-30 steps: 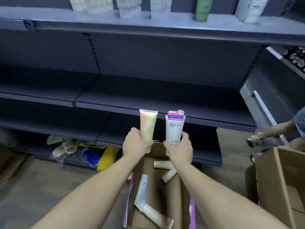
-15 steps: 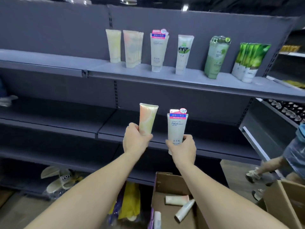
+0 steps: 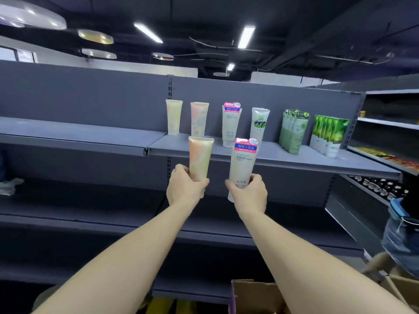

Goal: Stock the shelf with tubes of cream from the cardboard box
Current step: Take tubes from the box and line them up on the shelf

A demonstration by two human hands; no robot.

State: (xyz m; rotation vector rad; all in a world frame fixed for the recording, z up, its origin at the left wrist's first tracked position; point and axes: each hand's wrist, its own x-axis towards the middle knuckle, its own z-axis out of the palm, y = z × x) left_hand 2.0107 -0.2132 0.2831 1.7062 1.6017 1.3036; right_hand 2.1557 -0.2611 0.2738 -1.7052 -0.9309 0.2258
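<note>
My left hand (image 3: 184, 188) grips a peach-and-yellow tube (image 3: 200, 158) upright by its lower end. My right hand (image 3: 249, 193) holds a white "Facial" tube (image 3: 243, 163) with a pink label at the top, also upright. Both tubes are raised in front of the top grey shelf (image 3: 283, 159), just below its front edge. On that shelf stand a pale yellow tube (image 3: 173, 117), a peach tube (image 3: 199, 118), a matching white Facial tube (image 3: 230, 124), a white-green tube (image 3: 259, 123) and several green tubes (image 3: 293, 131). Only the cardboard box's top edge (image 3: 252, 288) shows at the bottom.
Lower grey shelves (image 3: 90, 214) run below. A side shelf unit (image 3: 390, 123) with small goods stands at the right. Another person (image 3: 401, 232) crouches at the right edge beside a second cardboard box (image 3: 399, 288). Yellow packaging (image 3: 181, 307) lies on the floor.
Both hands have lifted their tubes from over the box up toward the top shelf. The view has tilted upward, so the box interior has dropped out of sight.
</note>
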